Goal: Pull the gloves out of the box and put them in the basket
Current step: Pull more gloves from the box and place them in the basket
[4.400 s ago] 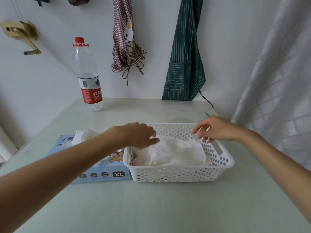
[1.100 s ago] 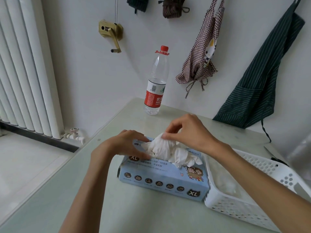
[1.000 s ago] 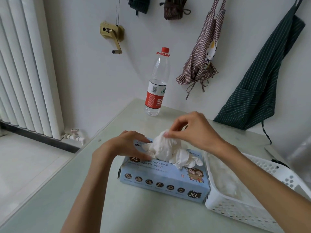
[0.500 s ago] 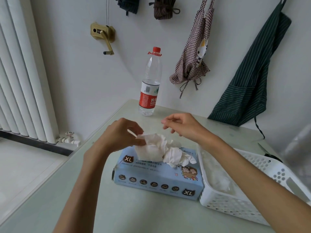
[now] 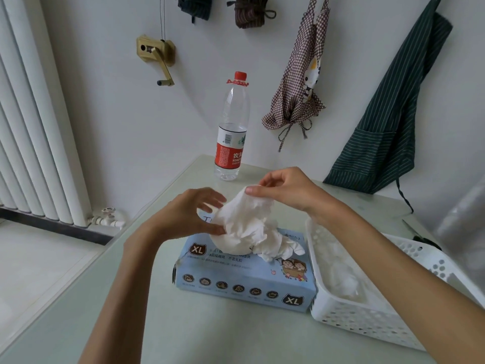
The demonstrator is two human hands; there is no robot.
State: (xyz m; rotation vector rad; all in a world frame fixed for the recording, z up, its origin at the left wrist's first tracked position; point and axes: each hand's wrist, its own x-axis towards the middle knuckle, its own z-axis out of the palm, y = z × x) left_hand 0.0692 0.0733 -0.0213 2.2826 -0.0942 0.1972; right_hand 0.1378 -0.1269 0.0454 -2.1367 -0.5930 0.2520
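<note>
Head view looks down on both bare hands working a bunch of white gloves (image 5: 244, 224) above a pale blue glove box (image 5: 244, 279). Right hand (image 5: 286, 191) pinches the top of the bunch between thumb and forefinger, its other fingers loosely curled above — the bunch hangs down from that pinch into the box's top opening. Left hand (image 5: 189, 214) has its thumb pressed against the lower left of the bunch and its fingers half spread around the upper side, holding it loosely. More white glove fingers (image 5: 286, 252) spill from the opening toward the right. The box lies flat on the pale green table (image 5: 210, 334), long axis running left to right, its front face toward the camera; "XL" shows in a dark cat-shaped badge on the top left and again at the front lower right, with a cartoon of two children near the right end and small Chinese print too fine to read. Touching the box's right end stands a white perforated basket (image 5: 367, 319) with white gloves already inside (image 5: 341, 279). Behind, near the wall, a clear water bottle (image 5: 232, 127) stands upright with a red cap and red label bearing Chinese characters.
</note>
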